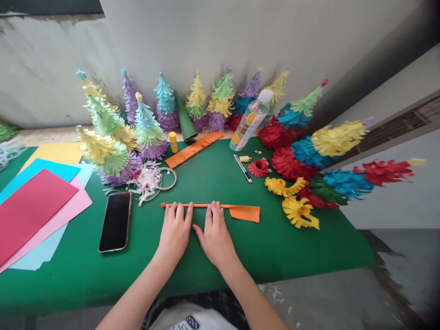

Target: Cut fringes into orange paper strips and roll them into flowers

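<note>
A strip of orange paper (244,213) lies on the green table, rolled into a thin tube along most of its length, with a flat flap at its right end. My left hand (176,229) rests its outstretched fingers on the left half of the tube. Close beside it, my right hand (217,231) presses flat fingertips on the tube nearer the flap, thumb held apart. Behind them lies a second orange strip (194,149) with cuts along one edge, next to a yellow glue stick (173,142). A utility knife (243,168) is at the back right.
Fringed paper trees (151,133) line the back and right side, around a green paper cone (184,119) and a plastic bottle (250,121). A phone (116,222), tape ring (167,178), white scraps (146,181) and coloured sheets (37,211) lie left. Yellow fringed curls (300,212) lie right.
</note>
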A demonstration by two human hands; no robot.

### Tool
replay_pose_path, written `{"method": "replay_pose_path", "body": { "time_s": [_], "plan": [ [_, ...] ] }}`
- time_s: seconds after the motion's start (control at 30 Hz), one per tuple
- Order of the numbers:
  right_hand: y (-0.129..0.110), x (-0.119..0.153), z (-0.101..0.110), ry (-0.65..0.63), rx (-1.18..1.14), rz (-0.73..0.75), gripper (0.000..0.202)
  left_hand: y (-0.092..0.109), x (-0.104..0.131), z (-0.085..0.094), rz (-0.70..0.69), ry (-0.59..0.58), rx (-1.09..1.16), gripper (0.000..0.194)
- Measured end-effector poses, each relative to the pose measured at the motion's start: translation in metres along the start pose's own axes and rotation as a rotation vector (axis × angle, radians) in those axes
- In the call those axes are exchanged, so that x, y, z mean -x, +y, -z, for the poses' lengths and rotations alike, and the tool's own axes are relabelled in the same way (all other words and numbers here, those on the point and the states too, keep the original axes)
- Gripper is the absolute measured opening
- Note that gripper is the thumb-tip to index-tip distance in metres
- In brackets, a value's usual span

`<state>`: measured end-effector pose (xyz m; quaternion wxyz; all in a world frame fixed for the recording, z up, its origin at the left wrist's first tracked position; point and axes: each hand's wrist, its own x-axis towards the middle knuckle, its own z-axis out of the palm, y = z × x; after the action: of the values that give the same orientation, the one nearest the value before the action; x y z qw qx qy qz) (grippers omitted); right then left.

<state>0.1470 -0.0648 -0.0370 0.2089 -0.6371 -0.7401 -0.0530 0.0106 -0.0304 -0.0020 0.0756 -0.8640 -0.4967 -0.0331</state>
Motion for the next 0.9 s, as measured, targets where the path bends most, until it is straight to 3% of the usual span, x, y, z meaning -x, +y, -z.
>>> {"method": "replay_pose_path", "body": {
  "time_s": [0.17,0.53,0.9],
  "plan": [
    [-0.001,-0.003,0.005,0.025,0.040,0.008,0.057,0.000,0.002,0.001,0.023,0.063,0.043,0.051],
    [0.002,-0.013,0.022,-0.087,0.057,0.033,0.046,0.000,0.008,0.006,0.040,0.070,0.095,0.042],
    [-0.002,0.002,0.020,-0.098,0.053,0.068,0.054,0.011,0.025,-0.001,0.087,0.079,0.109,0.048]
  ]
}}
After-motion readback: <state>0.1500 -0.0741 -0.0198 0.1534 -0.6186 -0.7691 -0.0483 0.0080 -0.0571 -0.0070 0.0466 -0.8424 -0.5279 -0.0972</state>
